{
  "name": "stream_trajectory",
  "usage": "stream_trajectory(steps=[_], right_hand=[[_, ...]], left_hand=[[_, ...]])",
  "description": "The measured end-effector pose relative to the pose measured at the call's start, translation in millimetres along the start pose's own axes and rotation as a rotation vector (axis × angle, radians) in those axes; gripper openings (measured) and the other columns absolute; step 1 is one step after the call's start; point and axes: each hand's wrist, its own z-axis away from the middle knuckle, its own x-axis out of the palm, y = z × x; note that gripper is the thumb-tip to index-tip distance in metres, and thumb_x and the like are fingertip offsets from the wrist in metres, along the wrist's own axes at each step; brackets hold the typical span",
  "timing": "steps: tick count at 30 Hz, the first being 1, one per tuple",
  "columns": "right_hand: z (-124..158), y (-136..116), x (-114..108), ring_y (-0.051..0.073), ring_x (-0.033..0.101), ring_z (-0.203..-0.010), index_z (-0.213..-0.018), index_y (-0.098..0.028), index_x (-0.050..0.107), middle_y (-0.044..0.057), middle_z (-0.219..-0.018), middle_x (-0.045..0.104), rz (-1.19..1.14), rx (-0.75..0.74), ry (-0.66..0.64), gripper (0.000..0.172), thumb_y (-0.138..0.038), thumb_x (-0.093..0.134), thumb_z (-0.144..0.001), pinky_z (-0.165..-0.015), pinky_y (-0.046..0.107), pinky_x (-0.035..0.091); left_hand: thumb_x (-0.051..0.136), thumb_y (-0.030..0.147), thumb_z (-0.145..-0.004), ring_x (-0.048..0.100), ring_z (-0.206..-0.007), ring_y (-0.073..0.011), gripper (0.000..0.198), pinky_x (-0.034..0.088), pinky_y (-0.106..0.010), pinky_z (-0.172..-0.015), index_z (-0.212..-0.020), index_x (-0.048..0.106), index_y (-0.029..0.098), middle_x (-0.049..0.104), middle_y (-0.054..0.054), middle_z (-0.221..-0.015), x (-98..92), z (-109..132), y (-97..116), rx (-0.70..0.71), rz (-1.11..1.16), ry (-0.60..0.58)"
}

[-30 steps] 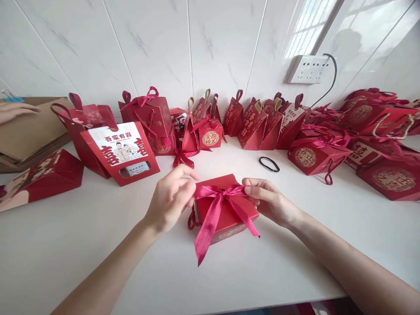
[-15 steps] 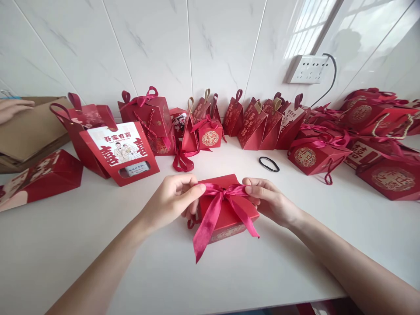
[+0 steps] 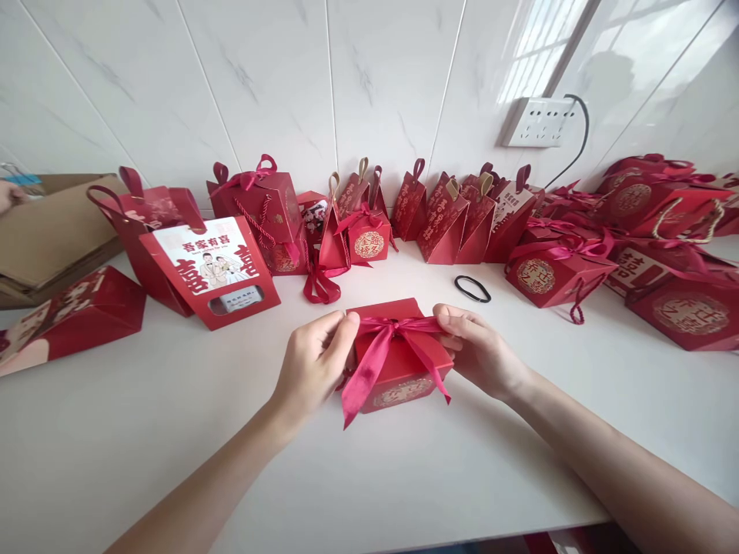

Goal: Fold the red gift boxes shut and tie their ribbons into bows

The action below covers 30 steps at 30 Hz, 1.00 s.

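A red gift box (image 3: 398, 369) with a gold emblem on its front sits on the white table between my hands. Across its lid runs a pink ribbon (image 3: 376, 362) tied in a bow, its two tails hanging over the front. My left hand (image 3: 323, 358) pinches the bow's left loop between thumb and fingers. On the opposite side, my right hand (image 3: 476, 346) grips the right loop the same way. Parts of both loops are hidden behind the fingers.
Finished-looking red gift boxes (image 3: 560, 269) stand along the wall and to the right. Left stands a red box with a white printed card (image 3: 216, 261). A black hair tie (image 3: 473, 288) lies behind my right hand. At far left another person's hand (image 3: 8, 194) is by brown cardboard (image 3: 58, 231).
My hands have drawn the bow's loops slightly outward, and the box has tipped back or shifted a little away. The other person's hand has moved left, off the cardboard.
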Motion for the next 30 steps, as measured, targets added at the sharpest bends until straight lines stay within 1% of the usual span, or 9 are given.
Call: stream_trajectory(steps=[4,7,9,11,14,17,20,25,30], right_hand=[[0,0,-1,0.008,0.018,-0.051,-0.06,-0.018,0.032,-0.007,-0.058,0.019,-0.02,0.017,0.014,0.055,-0.045,0.076,-0.077,-0.047,0.021,0.019],[0,1,-4,0.008,0.017,-0.051,-0.06,-0.018,0.032,-0.007,-0.058,0.019,0.037,-0.001,0.003,0.054,-0.047,0.075,-0.079,-0.047,0.022,0.018],[0,1,-4,0.008,0.019,-0.051,-0.06,-0.018,0.033,-0.007,-0.058,0.021,0.094,-0.011,-0.01,0.055,-0.05,0.073,-0.08,-0.048,0.022,0.019],[0,2,-5,0.008,0.022,-0.051,-0.061,-0.019,0.033,-0.006,-0.059,0.023,0.133,-0.013,-0.009,0.055,-0.054,0.071,-0.08,-0.048,0.022,0.02],[1,2,-4,0.008,0.026,-0.052,-0.067,-0.019,0.039,-0.006,-0.061,0.026,0.163,-0.01,0.022,0.051,-0.059,0.068,-0.08,-0.05,0.022,0.023],[1,2,-4,0.01,0.034,-0.055,-0.074,-0.019,0.046,-0.004,-0.064,0.037,0.2,0.005,0.047,0.045,-0.057,0.069,-0.079,-0.052,0.022,0.026],[1,0,-3,0.01,0.035,-0.054,-0.07,-0.018,0.047,-0.003,-0.063,0.043,0.217,-0.002,0.047,0.043,-0.051,0.072,-0.078,-0.051,0.022,0.027],[1,-1,-2,0.007,0.028,-0.05,-0.064,-0.017,0.044,-0.005,-0.056,0.038,0.189,-0.052,0.044,0.045,-0.048,0.074,-0.078,-0.047,0.021,0.022],[1,0,-3,0.007,0.025,-0.049,-0.061,-0.017,0.041,-0.006,-0.055,0.033,0.161,-0.058,0.027,0.048,-0.046,0.075,-0.078,-0.047,0.022,0.02]], left_hand=[[0.046,0.033,-0.088,0.024,-0.044,-0.0062,0.042,0.023,-0.02,-0.04,-0.055,0.023,0.019,0.021,0.005,-0.05,1.0,2,0,0.014,0.056,0.002],[0.048,0.035,-0.086,0.035,-0.044,-0.0073,0.041,0.03,-0.019,-0.041,-0.053,0.032,0.019,0.032,0.004,-0.048,-3.1,0,0,0.012,0.128,-0.047],[0.052,0.039,-0.085,0.041,-0.046,-0.009,0.038,0.035,-0.019,-0.044,-0.057,0.038,0.019,0.04,0.004,-0.048,-6.8,-2,-1,-0.025,0.193,-0.101],[0.054,0.043,-0.084,0.043,-0.047,-0.0098,0.034,0.037,-0.02,-0.045,-0.063,0.042,0.019,0.042,0.004,-0.049,-9.7,-3,-2,-0.072,0.225,-0.135],[0.059,0.042,-0.083,0.042,-0.047,-0.0087,0.026,0.034,-0.019,-0.043,-0.074,0.049,0.019,0.045,0.005,-0.054,-11.5,-4,0,-0.108,0.202,-0.124],[0.061,0.038,-0.081,0.041,-0.046,-0.0075,0.021,0.031,-0.018,-0.041,-0.08,0.053,0.019,0.047,0.005,-0.057,-11.5,-4,2,-0.148,0.214,-0.135],[0.061,0.037,-0.08,0.04,-0.042,-0.008,0.02,0.033,-0.019,-0.04,-0.077,0.052,0.019,0.044,0.006,-0.05,-11.5,-6,3,-0.209,0.271,-0.18],[0.06,0.035,-0.081,0.044,-0.042,-0.0081,0.023,0.038,-0.019,-0.043,-0.069,0.048,0.019,0.048,0.006,-0.049,-11.6,-8,2,-0.206,0.353,-0.215],[0.057,0.03,-0.084,0.045,-0.042,-0.0071,0.026,0.037,-0.018,-0.042,-0.064,0.044,0.019,0.047,0.007,-0.048,-10.8,-7,2,-0.184,0.425,-0.245]])
